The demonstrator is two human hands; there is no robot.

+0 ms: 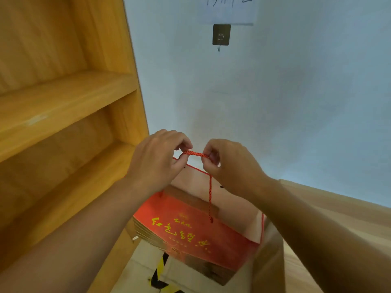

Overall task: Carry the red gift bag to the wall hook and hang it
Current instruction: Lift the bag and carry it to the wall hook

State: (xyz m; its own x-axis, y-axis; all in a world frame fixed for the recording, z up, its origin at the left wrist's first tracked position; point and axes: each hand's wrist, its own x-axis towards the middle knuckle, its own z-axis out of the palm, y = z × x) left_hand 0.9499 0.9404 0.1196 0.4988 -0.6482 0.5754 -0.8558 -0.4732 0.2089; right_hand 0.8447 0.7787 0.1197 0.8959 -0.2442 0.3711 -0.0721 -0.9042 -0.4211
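Observation:
The red gift bag [190,233] with yellow lettering hangs in the lower middle of the head view, held up by its red cord handle [196,154]. My left hand [157,159] pinches the left end of the cord and my right hand [230,163] pinches the right end, with a short stretch of cord taut between them. A loose strand of cord dangles down over the bag's front. The wall hook [221,35], a small metal hook on a dark square plate, is on the pale wall well above both hands.
A wooden shelf unit [69,98] stands close on the left, its side panel next to my left hand. A paper notice [229,9] is stuck above the hook. A wooden surface [338,210] lies at lower right. Black-yellow tape [159,271] marks the floor below.

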